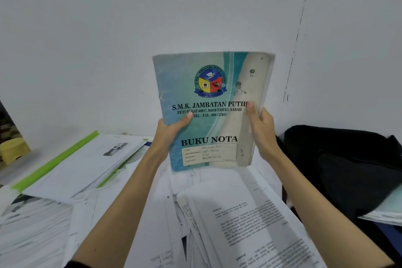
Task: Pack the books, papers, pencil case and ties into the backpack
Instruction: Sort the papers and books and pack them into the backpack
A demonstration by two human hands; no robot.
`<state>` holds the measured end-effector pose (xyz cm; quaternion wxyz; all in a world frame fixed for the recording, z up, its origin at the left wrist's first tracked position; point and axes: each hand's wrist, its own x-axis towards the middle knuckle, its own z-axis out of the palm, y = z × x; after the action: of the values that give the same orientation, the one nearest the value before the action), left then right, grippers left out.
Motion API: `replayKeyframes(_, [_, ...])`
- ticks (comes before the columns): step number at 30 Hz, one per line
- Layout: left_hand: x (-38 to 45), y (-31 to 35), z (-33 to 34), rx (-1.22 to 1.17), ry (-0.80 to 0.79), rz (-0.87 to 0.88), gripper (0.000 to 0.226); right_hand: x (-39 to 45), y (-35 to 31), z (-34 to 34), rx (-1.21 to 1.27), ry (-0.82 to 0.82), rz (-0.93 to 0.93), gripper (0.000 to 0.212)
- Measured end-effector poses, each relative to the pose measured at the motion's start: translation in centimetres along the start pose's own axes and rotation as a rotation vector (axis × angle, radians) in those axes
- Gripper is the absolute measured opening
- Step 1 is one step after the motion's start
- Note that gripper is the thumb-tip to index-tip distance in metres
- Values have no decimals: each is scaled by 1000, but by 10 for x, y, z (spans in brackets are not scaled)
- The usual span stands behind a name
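Work surface: loose printed papers [250, 220] cover the table from front edge to wall, fanned and overlapping, none squared. At left a green-spined folder [65, 165] lies on a further stack of sheets. At right the black backpack [343, 159] sits slumped against the wall, just beside the paper spread; its opening cannot be made out, and a pale book or sheaf [385, 211] shows at its lower right edge, whether inside or on top cannot be told.

Item in hand: a blue notebook [208, 111], cover marked "BUKU NOTA", held upright and clear of the table, cover facing the wearer, right edge worn and soiled.

Left hand [171, 128]: clamped on the notebook's lower left edge, thumb across the cover. Right hand [261, 124]: clamped on the right edge, thumb on the front, fingers behind.

Assessment: the step in hand is transfer of the notebook to the backpack. Recommended: keep both grips until the bag mouth is located, free one hand to hold it open, enter spine first and flat against the back panel so later papers sit uncreased. Most of the packing appears outstanding
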<state>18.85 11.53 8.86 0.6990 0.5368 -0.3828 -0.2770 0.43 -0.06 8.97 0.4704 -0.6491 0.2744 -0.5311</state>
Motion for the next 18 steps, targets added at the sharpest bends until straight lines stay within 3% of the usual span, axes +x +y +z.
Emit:
replayKeyframes(7, [-4, -39, -16, 96, 6, -159, 63, -26, 50, -1, -168, -187, 193, 76])
replayKeyframes(9, [-2, -40, -17, 115, -25, -171, 62, -23, 50, -1, -159, -175, 216, 56])
replayKeyframes(11, [-5, -45, -16, 164, -31, -189, 46, -20, 48, -2, -168, -173, 235, 44])
replayKeyframes(14, [-16, -53, -8, 209, 55, -163, 16, -24, 47, -2, -167, -175, 211, 42])
replayKeyframes(18, [-17, -25, 4, 252, 110, -75, 14, -28, 16, -12, -78, -159, 170, 36])
